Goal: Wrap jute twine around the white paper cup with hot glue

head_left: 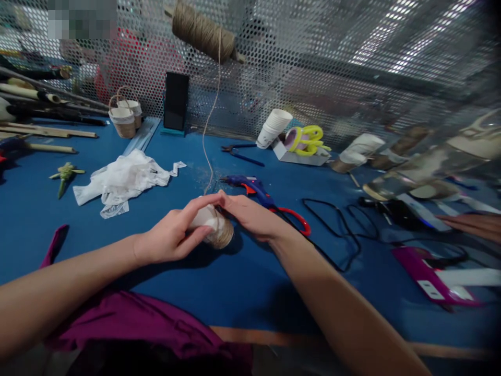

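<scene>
My left hand (pixel 172 235) is wrapped round a small paper cup (pixel 213 227) lying on its side on the blue table (pixel 235 282). The cup's lower part is wound with brown twine. My right hand (pixel 250 214) presses its fingertips against the cup's top, where a strand of twine (pixel 209 130) comes down from a large spool (pixel 201 31) hung on the mesh wall. Both hands meet over the cup at the table's middle.
A blue glue gun (pixel 250 187) and red-handled scissors (pixel 295 216) lie just behind my right hand, with black cables (pixel 336 224) to the right. White plastic wrap (pixel 121 180) lies left. Stacked cups (pixel 274 128), pliers (pixel 238 152), a phone (pixel 176 100) and twine-wrapped baskets (pixel 124 117) stand farther back.
</scene>
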Action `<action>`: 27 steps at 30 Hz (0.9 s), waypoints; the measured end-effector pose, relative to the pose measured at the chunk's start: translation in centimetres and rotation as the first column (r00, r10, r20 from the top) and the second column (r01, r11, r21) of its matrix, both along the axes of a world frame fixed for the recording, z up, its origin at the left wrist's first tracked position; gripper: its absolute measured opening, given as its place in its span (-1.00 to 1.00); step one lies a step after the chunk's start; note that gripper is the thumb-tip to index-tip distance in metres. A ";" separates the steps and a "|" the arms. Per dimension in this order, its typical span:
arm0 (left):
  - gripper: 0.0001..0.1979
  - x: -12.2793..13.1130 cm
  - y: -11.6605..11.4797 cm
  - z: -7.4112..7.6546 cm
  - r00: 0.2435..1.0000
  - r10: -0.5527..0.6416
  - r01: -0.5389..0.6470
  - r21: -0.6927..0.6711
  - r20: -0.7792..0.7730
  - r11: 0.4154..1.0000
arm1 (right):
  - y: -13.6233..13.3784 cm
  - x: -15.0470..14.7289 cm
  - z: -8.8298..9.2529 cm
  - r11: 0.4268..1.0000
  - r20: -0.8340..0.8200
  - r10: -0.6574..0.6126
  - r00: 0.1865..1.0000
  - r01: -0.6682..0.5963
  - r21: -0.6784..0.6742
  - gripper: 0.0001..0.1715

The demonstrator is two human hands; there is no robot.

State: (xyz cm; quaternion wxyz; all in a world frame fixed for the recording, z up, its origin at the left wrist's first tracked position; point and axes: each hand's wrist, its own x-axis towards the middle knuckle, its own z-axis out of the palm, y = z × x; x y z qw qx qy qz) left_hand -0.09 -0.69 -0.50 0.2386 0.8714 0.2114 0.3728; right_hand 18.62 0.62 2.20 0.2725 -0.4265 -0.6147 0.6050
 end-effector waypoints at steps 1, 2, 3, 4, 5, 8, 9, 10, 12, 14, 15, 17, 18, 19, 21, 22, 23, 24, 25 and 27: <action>-0.48 0.0 0.0 0.0 1.000 -0.013 0.013 -0.001 -0.012 1.000 | -0.1 -0.2 -0.3 0.998 -0.084 -0.025 0.996 0.020 -0.055 -0.52; -0.46 0.0 -0.1 0.0 0.999 -0.020 0.019 -0.006 -0.028 1.000 | -0.2 -0.3 -0.6 0.993 -0.151 -0.066 0.986 0.049 -0.111 -0.57; -0.44 0.0 -0.1 0.0 0.999 -0.020 0.019 -0.013 -0.043 1.000 | -0.3 -0.4 -0.8 0.983 -0.200 -0.117 0.973 0.085 -0.164 -0.60; -0.43 0.0 -0.2 0.0 0.998 -0.016 0.015 -0.024 -0.059 1.000 | -0.3 -0.5 -1.0 0.970 -0.229 -0.170 0.959 0.122 -0.208 -0.64; -0.42 0.0 -0.2 0.0 0.997 -0.008 0.005 -0.039 -0.075 0.999 | -0.3 -0.5 -1.0 0.958 -0.243 -0.217 0.945 0.159 -0.240 -0.68; -0.42 0.0 -0.2 -0.1 0.995 0.013 -0.020 -0.072 -0.097 0.997 | -0.5 -0.6 -0.8 0.935 -0.260 -0.299 0.918 0.228 -0.271 -0.79; -0.43 0.0 -0.1 -0.1 0.995 0.017 -0.025 -0.084 -0.095 0.996 | -0.6 -0.7 -0.6 0.934 -0.260 -0.300 0.918 0.228 -0.275 -0.81; -0.44 0.0 -0.1 -0.1 0.996 0.023 -0.032 -0.100 -0.091 0.994 | -0.6 -0.7 -0.5 0.934 -0.257 -0.296 0.920 0.223 -0.278 -0.82; -0.46 0.1 -0.1 -0.1 0.996 0.034 -0.046 -0.146 -0.083 0.988 | -0.7 -0.8 -0.3 0.936 -0.249 -0.280 0.927 0.206 -0.285 -0.83; -0.47 0.2 0.0 -0.1 0.996 0.049 -0.062 -0.188 -0.077 0.980 | -0.8 -0.8 -0.2 0.935 -0.251 -0.273 0.929 0.195 -0.297 -0.83; -0.48 0.2 0.0 0.0 0.996 0.055 -0.068 -0.197 -0.072 0.978 | -0.8 -0.8 -0.2 0.934 -0.252 -0.271 0.929 0.190 -0.303 -0.82; -0.49 0.2 0.0 0.0 0.995 0.072 -0.083 -0.200 -0.065 0.976 | -0.9 -0.8 -0.1 0.935 -0.237 -0.263 0.935 0.186 -0.301 -0.78; -0.49 0.3 0.0 0.0 0.995 0.079 -0.091 -0.200 -0.065 0.976 | -0.9 -0.8 -0.1 0.940 -0.218 -0.253 0.943 0.187 -0.285 -0.75; -0.49 0.3 0.0 0.0 0.994 0.083 -0.095 -0.198 -0.069 0.976 | -1.0 -0.8 -0.1 0.948 -0.193 -0.240 0.951 0.187 -0.258 -0.74; -0.48 0.3 0.0 -0.1 0.993 0.084 -0.098 -0.187 -0.081 0.978 | -1.1 -0.8 -0.1 0.964 -0.152 -0.215 0.965 0.184 -0.193 -0.76; -0.48 0.3 0.0 -0.1 0.993 0.085 -0.099 -0.174 -0.086 0.980 | -1.1 -0.9 -0.1 0.969 -0.138 -0.207 0.969 0.183 -0.166 -0.79; -0.48 0.3 0.0 -0.1 0.992 0.086 -0.100 -0.161 -0.090 0.982 | -1.2 -0.9 -0.2 0.972 -0.129 -0.203 0.971 0.183 -0.149 -0.81; -0.48 0.3 0.0 -0.2 0.992 0.086 -0.099 -0.148 -0.092 0.984 | -1.2 -1.0 -0.1 0.972 -0.126 -0.204 0.971 0.187 -0.141 -0.83; -0.48 0.3 0.0 -0.2 0.992 0.087 -0.099 -0.143 -0.093 0.985 | -1.3 -1.0 -0.1 0.971 -0.128 -0.209 0.970 0.191 -0.141 -0.83; -0.48 0.3 0.0 -0.2 0.992 0.093 -0.105 -0.153 -0.083 0.983 | -1.3 -1.1 -0.1 0.967 -0.144 -0.231 0.962 0.211 -0.141 -0.84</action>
